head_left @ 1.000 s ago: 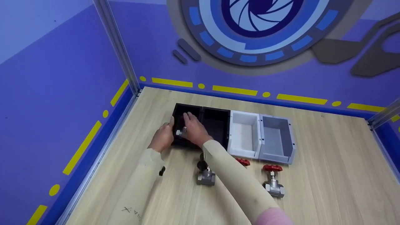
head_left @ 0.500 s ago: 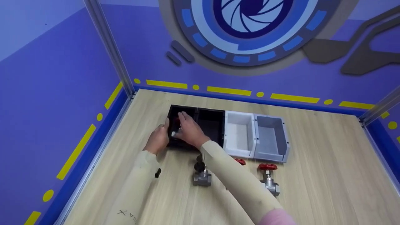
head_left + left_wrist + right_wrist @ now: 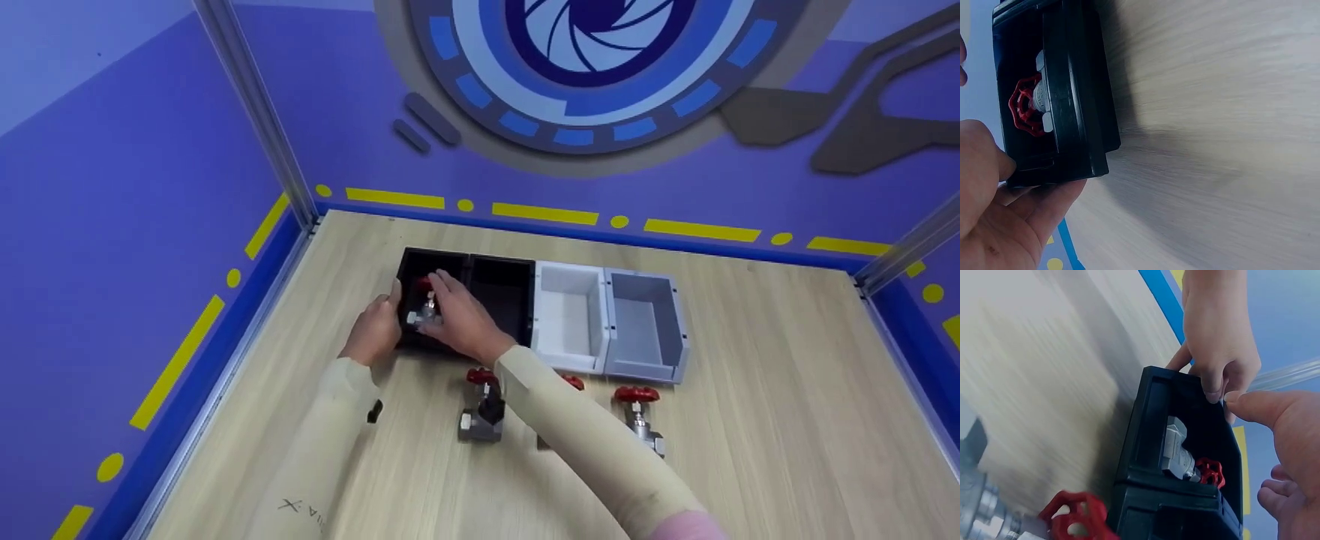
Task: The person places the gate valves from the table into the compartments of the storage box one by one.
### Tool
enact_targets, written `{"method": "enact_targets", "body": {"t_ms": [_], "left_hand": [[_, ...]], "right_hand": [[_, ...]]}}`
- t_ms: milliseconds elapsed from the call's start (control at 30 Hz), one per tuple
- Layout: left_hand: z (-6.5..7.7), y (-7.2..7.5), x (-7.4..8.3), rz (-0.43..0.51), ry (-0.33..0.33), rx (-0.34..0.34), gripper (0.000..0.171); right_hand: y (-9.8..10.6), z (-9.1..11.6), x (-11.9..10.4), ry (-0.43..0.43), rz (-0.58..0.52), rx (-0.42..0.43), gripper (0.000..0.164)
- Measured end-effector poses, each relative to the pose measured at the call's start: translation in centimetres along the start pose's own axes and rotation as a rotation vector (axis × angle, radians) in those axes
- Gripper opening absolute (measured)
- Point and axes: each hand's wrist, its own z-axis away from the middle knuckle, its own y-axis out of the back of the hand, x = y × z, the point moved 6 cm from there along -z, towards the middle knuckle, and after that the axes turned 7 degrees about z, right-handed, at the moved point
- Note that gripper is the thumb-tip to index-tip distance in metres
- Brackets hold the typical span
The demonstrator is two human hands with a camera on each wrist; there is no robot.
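My left hand (image 3: 377, 330) grips the side wall of the leftmost black bin (image 3: 1081, 107), thumb over the rim and fingers outside. A metal valve (image 3: 1176, 449) with a red handwheel (image 3: 1210, 472) lies inside that bin. Over the same bin is my right hand (image 3: 469, 319), its fingers extended beside the valve and overlapping it in the head view. The right wrist view shows the right thumb (image 3: 1258, 406) straight, near the bin's rim and the left fingers, with the valve apart from it below.
A second black bin (image 3: 534, 300), a white bin (image 3: 605, 352) and a grey bin (image 3: 679, 322) continue the row to the right. In front stand more red-wheeled valves: one left (image 3: 478, 426), one partly behind my right sleeve (image 3: 574, 382), one right (image 3: 637, 412).
My right hand has loosened from the valve and moved slightly right, so more of the valve shows in the bin. My left hand keeps its grip. The head view has shifted a little.
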Motion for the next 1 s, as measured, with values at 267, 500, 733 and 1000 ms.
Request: {"method": "enact_targets", "body": {"t_ms": [267, 500, 733, 1000], "left_hand": [[0.1, 0.1, 0.0, 0.014, -0.007, 0.004, 0.062], [0.2, 0.1, -0.1, 0.005, -0.023, 0.026, 0.062], [0.1, -0.1, 0.0, -0.015, -0.023, 0.027, 0.061], [0.0, 0.0, -0.1, -0.010, -0.002, 0.025, 0.061]], "right_hand": [[0.8, 1.5, 0.3, -0.006, -0.003, 0.006, 0.086], [1.1, 2.5, 0.5, -0.006, 0.007, 0.015, 0.084], [1.0, 2.9, 1.0, -0.009, -0.019, 0.020, 0.083], [0.5, 3.1, 1.2, -0.009, -0.019, 0.016, 0.083]]}}
